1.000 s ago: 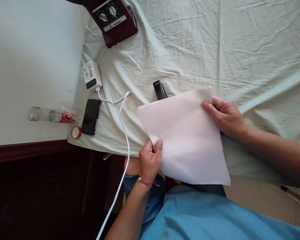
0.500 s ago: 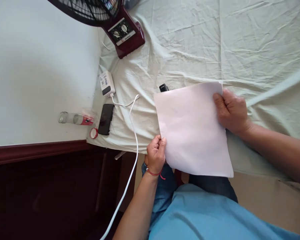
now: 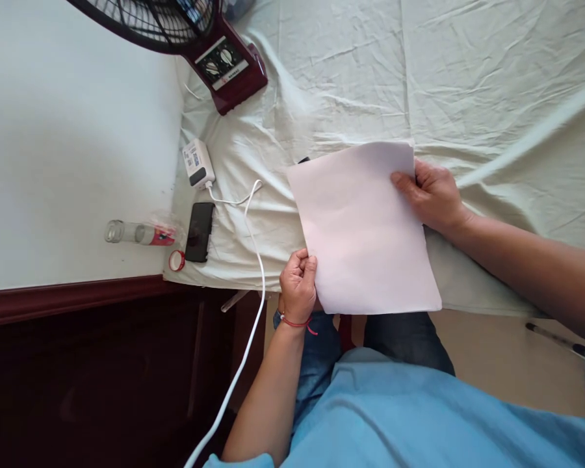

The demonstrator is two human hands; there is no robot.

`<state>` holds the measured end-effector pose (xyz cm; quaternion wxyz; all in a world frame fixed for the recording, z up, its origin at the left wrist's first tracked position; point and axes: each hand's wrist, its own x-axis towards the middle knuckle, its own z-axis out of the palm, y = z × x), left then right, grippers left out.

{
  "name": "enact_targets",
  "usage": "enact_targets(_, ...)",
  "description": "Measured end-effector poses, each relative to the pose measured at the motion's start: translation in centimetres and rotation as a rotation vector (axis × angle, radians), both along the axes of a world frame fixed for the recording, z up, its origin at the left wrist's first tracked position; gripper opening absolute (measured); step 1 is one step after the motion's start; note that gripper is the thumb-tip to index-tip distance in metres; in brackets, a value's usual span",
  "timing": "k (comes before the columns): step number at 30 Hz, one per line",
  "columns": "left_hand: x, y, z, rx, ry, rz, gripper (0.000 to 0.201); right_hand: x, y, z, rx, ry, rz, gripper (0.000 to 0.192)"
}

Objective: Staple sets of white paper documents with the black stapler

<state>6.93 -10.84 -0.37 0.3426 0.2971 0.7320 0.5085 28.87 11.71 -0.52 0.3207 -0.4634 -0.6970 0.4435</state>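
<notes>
Between my two hands is a blank white sheet of paper (image 3: 363,234), slightly bowed, held over the near edge of the cloth-covered table. My left hand (image 3: 298,281) pinches its left edge low down, thumb on top. On the upper right edge my right hand (image 3: 431,193) grips the paper with the thumb laid across its face and the fingers behind. Whether it is one sheet or several I cannot tell. A small black object (image 3: 303,160) peeks out past the paper's upper left corner; most of it is hidden.
A maroon fan (image 3: 234,68) stands at the back left. Along the left edge are a white box-shaped device (image 3: 198,162) with a white cable (image 3: 260,260), a black phone (image 3: 199,232), a glass bottle (image 3: 141,233) and a red cap (image 3: 177,260). A pen (image 3: 556,339) lies at lower right.
Both hands and the paper have shifted a little up and left in view, the scene also sliding left. The paper now covers more of the black object. My right thumb looks straighter.
</notes>
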Motion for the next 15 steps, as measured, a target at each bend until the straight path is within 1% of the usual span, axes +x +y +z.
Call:
enact_targets(2,0.0,0.0,-0.1,-0.002,-0.009,-0.028,0.038,0.0,0.1,-0.3,0.001,0.051,-0.001,0.028)
enact_targets(4,-0.1,0.0,-0.2,-0.004,-0.019,-0.035,0.04,0.0,0.3,-0.6,0.002,0.116,0.026,0.03)
enact_targets(8,-0.1,0.4,-0.5,0.04,-0.08,0.045,0.051,0.0,0.5,-1.1,0.012,0.171,0.058,0.04)
enact_targets(11,-0.1,0.6,-0.6,0.081,-0.129,0.096,0.054,0.0,0.5,-1.3,0.005,0.178,0.06,0.044)
enact_targets(13,-0.2,0.6,-0.6,0.101,-0.122,0.092,0.054,0.0,0.6,-1.3,-0.014,0.195,0.071,0.045)
enact_targets(15,-0.2,0.5,-0.5,0.104,-0.08,0.061,0.053,0.0,0.7,-1.4,-0.034,0.211,0.088,0.047)
